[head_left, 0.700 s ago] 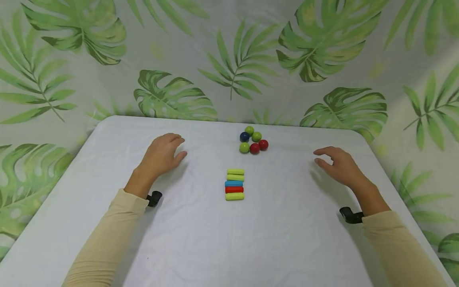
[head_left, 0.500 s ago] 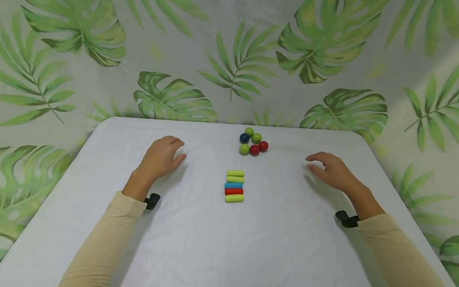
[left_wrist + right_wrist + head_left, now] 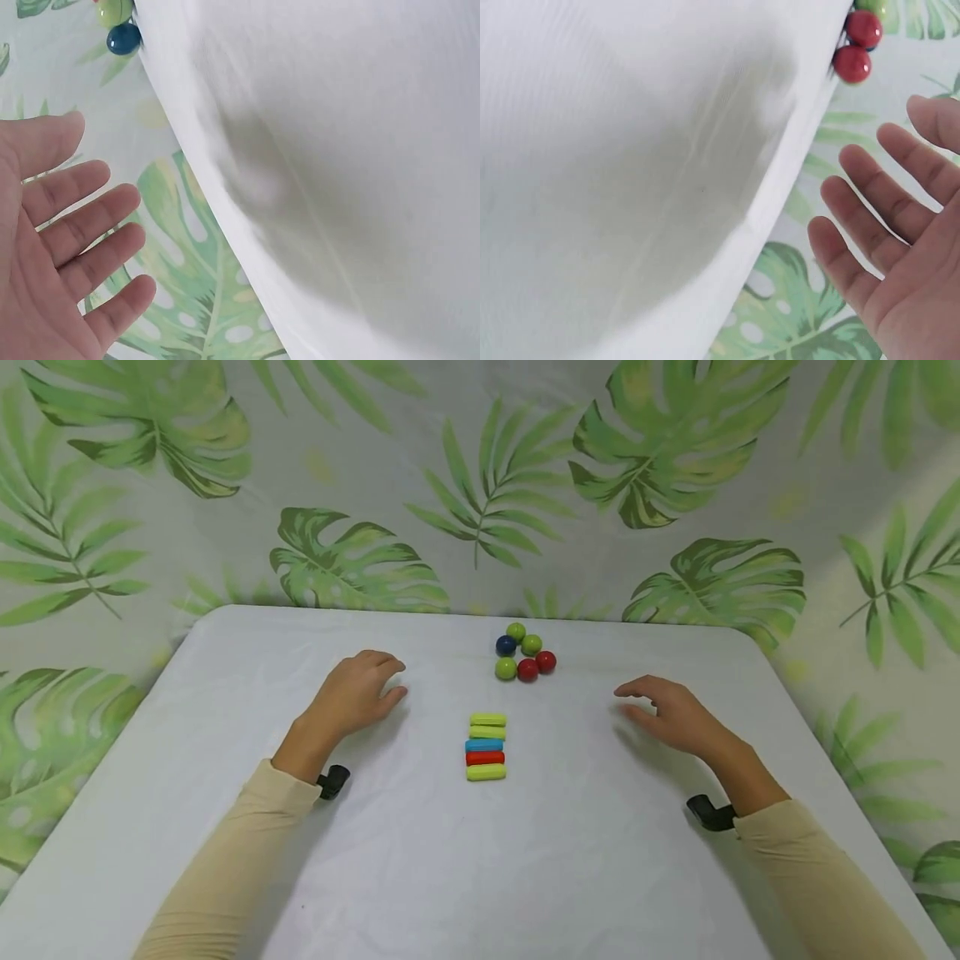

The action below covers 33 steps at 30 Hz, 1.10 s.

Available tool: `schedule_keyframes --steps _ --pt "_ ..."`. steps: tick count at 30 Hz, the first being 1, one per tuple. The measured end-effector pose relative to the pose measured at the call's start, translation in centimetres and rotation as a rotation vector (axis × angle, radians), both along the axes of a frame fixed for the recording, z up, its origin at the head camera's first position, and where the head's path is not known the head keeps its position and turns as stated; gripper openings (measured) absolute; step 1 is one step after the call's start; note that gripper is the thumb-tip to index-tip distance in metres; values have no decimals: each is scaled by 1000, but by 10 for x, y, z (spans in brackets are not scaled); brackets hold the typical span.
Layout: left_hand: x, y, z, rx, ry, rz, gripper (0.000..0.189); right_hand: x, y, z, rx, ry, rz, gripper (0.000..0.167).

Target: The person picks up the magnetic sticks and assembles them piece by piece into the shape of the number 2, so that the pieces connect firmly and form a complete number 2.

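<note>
Sticks (image 3: 484, 746) and balls (image 3: 531, 646) lie on white cloth (image 3: 585, 860), leafy fabric (image 3: 487, 485) behind.

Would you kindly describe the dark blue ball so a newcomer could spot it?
Near the far edge of the white table sits a cluster of six balls. At its left, behind a green ball, is the dark blue ball: the only one neither green nor red.

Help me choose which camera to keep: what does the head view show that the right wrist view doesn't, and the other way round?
Only the head view shows the left hand, the row of five coloured sticks and both beige sleeves.

Only the right wrist view shows the palm of the right hand.

Both share the right hand itself, two red balls, the white table and the leaf-print cloth beyond it.
</note>
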<state>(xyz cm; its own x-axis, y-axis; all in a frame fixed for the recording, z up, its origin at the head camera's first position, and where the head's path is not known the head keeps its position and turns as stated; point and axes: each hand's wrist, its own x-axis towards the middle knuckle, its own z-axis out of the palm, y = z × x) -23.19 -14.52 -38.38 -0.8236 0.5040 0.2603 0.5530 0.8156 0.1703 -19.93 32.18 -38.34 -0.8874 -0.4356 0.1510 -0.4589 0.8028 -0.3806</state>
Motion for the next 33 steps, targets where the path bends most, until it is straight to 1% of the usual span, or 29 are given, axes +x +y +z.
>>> schedule_keyframes --steps 4,8,10,14,17,26,29,33 --pt "2 10 -2 32 -72 -52 34 -1 -9 0 -4 -46 9 28" --pt "2 25 -3 49 -147 -109 31 0 -22 -1 -29 -87 29 29" --pt "2 33 -4 53 -182 -134 30 -1 -30 -2 -41 -104 46 31" --pt "3 44 -5 51 -227 -168 30 -2 -46 -4 -59 -136 96 34" --pt "4 49 -6 40 -229 -180 30 -2 -53 -6 -61 -142 124 34" --pt "7 53 -12 13 -231 -179 27 0 -55 -9 -53 -156 118 32" --pt "7 56 -12 5 -239 -188 27 -1 -57 -9 -52 -164 127 31" --pt "3 65 -10 0 -264 -197 27 -2 -60 -9 -51 -161 140 31"
